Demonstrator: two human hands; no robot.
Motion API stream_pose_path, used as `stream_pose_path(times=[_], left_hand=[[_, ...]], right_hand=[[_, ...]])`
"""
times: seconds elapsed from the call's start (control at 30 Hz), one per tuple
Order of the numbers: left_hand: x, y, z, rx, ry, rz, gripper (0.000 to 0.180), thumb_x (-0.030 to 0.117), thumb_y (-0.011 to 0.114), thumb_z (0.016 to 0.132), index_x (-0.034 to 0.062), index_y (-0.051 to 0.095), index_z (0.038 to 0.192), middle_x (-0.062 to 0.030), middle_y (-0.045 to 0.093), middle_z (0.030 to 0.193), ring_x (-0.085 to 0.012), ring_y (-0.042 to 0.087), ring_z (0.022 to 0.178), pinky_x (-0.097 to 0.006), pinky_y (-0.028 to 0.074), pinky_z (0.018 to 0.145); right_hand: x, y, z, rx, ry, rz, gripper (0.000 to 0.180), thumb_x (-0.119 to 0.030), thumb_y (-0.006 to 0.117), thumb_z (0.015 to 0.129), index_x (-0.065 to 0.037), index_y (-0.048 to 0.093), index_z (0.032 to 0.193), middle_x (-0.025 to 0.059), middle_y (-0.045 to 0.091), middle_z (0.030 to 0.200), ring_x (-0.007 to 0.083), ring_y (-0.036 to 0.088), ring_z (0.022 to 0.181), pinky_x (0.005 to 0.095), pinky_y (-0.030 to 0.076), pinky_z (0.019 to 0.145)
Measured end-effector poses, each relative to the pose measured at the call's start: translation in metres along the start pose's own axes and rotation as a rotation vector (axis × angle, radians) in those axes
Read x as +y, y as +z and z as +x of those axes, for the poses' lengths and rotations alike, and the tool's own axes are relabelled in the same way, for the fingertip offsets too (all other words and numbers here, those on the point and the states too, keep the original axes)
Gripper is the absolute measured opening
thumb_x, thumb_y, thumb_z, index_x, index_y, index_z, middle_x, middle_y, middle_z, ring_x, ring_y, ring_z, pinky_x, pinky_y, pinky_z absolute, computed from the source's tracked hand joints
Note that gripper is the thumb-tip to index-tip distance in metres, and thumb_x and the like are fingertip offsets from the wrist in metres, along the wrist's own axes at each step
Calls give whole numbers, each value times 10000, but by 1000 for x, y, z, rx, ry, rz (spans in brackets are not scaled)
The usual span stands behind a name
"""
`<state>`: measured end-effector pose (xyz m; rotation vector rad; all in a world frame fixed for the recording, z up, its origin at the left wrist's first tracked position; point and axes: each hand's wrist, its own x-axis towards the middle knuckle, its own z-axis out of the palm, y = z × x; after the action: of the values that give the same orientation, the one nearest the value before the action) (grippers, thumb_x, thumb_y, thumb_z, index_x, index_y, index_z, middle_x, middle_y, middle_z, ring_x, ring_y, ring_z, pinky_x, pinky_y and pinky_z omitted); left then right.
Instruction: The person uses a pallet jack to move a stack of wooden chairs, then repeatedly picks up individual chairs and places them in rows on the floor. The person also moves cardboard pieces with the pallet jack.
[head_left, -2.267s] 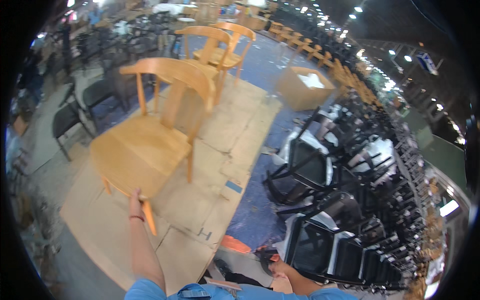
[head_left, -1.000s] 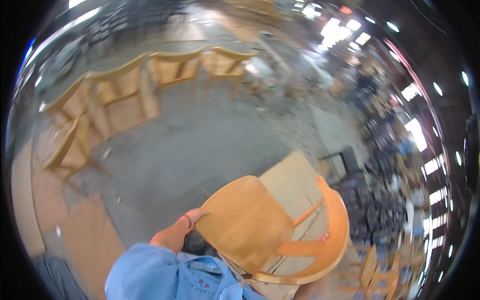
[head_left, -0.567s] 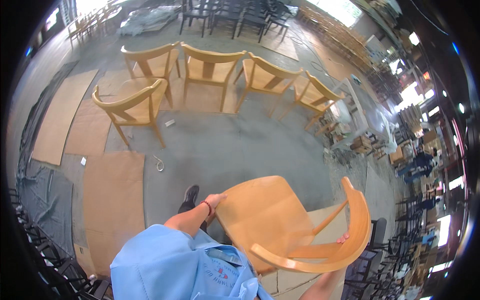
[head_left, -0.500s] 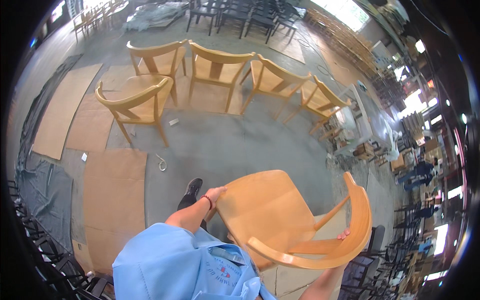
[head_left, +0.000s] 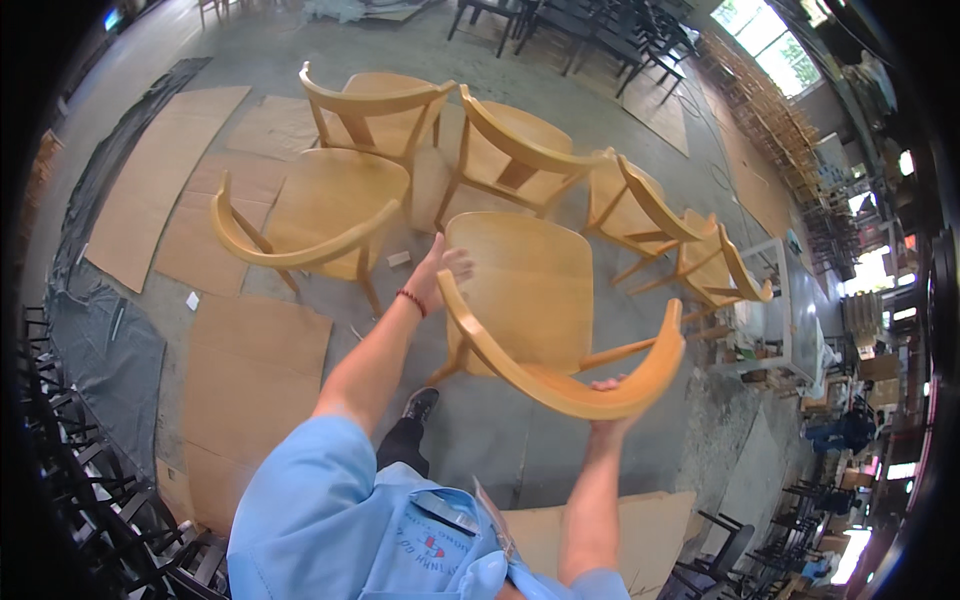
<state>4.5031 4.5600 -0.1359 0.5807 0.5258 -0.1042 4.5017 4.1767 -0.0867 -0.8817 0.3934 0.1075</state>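
In front of me is a light wooden chair (head_left: 520, 290) with a curved backrest turned toward me. My right hand (head_left: 612, 405) is wrapped around the backrest from below, near its middle; part of the fingers is hidden behind the wood. At the left edge of the seat is my left hand (head_left: 440, 275), fingers stretched out and slightly blurred. Whether it still touches the seat I cannot tell. Close by on the left stands a matching chair (head_left: 335, 205), and another wooden chair (head_left: 520, 145) is just beyond the seat.
More matching chairs curve away behind, including a far-left chair (head_left: 380, 105) and a far-right chair (head_left: 725, 265). Flat cardboard (head_left: 255, 390) covers the floor at left. A pale metal-framed table (head_left: 785, 310) stands right. Dark chairs (head_left: 590, 35) are stacked at the back.
The chair has moved forward and turned so that its backrest faces me squarely. My left hand's fingers have loosened from the seat edge. My right hand keeps its hold on the backrest.
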Motion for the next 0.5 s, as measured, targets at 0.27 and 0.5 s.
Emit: stream_pose_path(times=[0.27,0.5], left_hand=[[-24,-70,-16,515,173,324,323,332,635,863,30,531,909,-50,555,698,-172,582,623,-319,489,595],[-26,-69,1,649,172,490,203,99,682,788,29,521,891,-49,551,687,-153,543,523,-324,463,474]], right_hand=[[91,20,2,268,283,35,592,-673,404,867,-138,555,1071,81,595,895,272,583,853,436,476,804],[37,-55,91,261,400,-609,387,-246,633,862,-21,510,1152,152,602,964,280,626,811,441,531,713]])
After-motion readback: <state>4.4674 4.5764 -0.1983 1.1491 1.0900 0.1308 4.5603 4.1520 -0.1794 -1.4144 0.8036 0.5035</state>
